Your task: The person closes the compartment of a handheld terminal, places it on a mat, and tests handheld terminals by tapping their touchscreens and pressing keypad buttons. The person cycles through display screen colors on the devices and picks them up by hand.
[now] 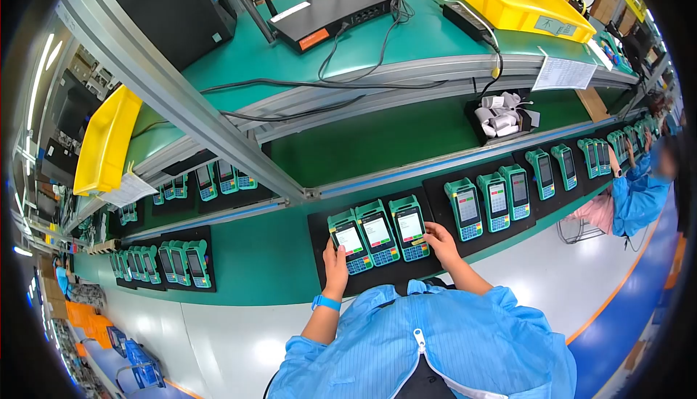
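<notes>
Three green-cased card payment terminals with lit white screens and keypads lie side by side on a black mat [317, 233] in front of me. My left hand [336, 272] grips the lower left edge of the left terminal [349, 239], its thumb along the side. The middle terminal [377, 233] is untouched. At the right terminal [410, 226], my right hand [441, 245] holds the right edge, with fingers curled beside the screen. Parts of the fingers on both hands are hidden against the casings.
More terminals [465, 206] rest on mats to the right, and others [196, 262] to the left. A metal post [196, 108] rises left of centre. The upper shelf carries a router [334, 18] and a yellow tray [515, 0]. A seated person [639, 196] is at far right.
</notes>
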